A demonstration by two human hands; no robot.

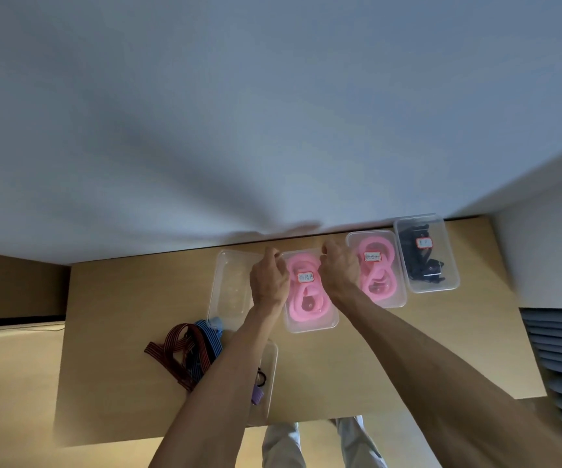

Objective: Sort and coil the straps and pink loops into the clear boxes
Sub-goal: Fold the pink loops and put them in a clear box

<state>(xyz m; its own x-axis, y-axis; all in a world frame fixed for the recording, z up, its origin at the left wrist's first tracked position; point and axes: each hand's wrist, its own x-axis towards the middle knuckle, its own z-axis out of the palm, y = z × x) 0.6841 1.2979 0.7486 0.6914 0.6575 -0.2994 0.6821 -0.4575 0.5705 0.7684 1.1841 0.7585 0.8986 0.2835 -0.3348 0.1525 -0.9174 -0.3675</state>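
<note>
While both forearms reach forward over the wooden counter, the nearest thing on it is a clear box at the front edge, mostly hidden under the left forearm; inside it I can see a small purple object and a dark ring, but not more. Just to the left of this box lies a loose pile of straps, some brown with stripes and some blue, tangled together on the counter.

Farther away stands a row of four clear boxes near the wall. From left to right: an empty clear box, touching the blue strap at its near corner; the middle box with a coiled pink loop inside and a small white label with red border on top; a second pink box holding another pink coil, also with a label; and the last box with black straps inside and a label.

The left hand is at the far left corner of the middle box, and its fingers are curled there, pinching the rim. The right hand is at the far right corner of the same box, fingers curled on the rim in the same way. I cannot tell if a lid is on this box.

Behind the row rises a plain grey wall.
</note>
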